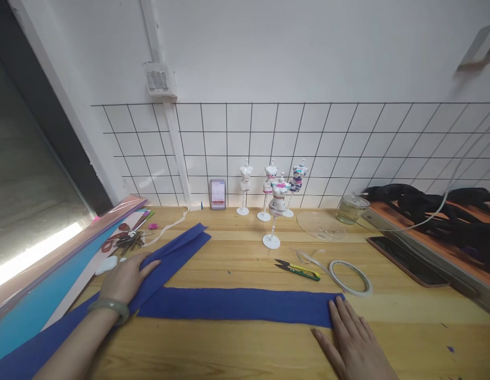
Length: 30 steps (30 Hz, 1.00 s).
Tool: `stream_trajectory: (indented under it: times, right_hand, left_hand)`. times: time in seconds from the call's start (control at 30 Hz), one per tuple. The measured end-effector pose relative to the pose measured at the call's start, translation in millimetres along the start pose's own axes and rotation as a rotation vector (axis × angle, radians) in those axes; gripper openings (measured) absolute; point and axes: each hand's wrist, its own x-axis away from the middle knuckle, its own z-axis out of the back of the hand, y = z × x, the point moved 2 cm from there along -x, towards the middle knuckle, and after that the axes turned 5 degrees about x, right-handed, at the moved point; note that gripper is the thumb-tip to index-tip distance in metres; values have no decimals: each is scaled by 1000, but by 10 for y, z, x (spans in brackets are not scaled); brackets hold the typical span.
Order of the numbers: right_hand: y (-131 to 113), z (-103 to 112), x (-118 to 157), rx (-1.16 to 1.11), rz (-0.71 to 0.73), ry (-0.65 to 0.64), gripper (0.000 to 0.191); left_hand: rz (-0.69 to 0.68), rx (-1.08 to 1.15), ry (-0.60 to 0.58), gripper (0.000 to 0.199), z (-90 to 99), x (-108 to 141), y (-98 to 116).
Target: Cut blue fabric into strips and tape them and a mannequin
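A strip of blue fabric point(237, 305) lies flat across the wooden table in front of me. My right hand point(353, 338) rests on its right end, fingers stretched out and flat. A second, folded length of blue fabric point(177, 250) slants over the left side and trails toward the lower left corner. My left hand point(124, 279), with a bracelet at the wrist, grips this piece between thumb and fingers; the fingertips are partly hidden. Beyond the flat strip are yellow-and-green thread snips point(298, 269) and a roll of white tape point(351, 278) with a loose end.
Several small dress-form stands point(272, 241) are at the back, beside a propped phone point(218, 194). Red-handled scissors point(122, 235) lie at left near sheets of coloured material point(50, 290). On the right are a glass jar point(352, 208), a dark phone point(406, 261) and black items point(446, 216).
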Motion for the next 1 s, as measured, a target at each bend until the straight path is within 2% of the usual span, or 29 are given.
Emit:
stream_trajectory:
  times: [0.17, 0.27, 0.43, 0.6, 0.7, 0.8, 0.87, 1.0]
  right_hand:
    - [-6, 1, 6, 0, -3, 24, 65]
    - [-13, 20, -15, 2, -34, 7, 69]
    - [8, -7, -8, -31, -61, -19, 70]
    - [8, -30, 14, 37, -20, -5, 70]
    - [-27, 28, -18, 85, -21, 0, 75]
    - [-64, 113, -75, 119, -48, -23, 78]
    - [-83, 164, -112, 133, -63, -60, 77]
    - [-119, 227, -155, 143, -82, -114, 74]
  left_hand:
    - [-65, -65, 65, 53, -95, -69, -72]
    - [-133, -80, 57, 53, -206, 37, 58]
    - [-259, -71, -50, 48, -447, 220, 304]
    - [-213, -72, -127, 53, -615, 177, 197]
    - [-161, -82, -124, 53, -626, 126, 87]
    - [-129, -91, -115, 54, -616, 130, 83]
    - [-175, -82, -101, 55, -624, 183, 172]
    - [-385, 13, -103, 58, -703, 383, 491]
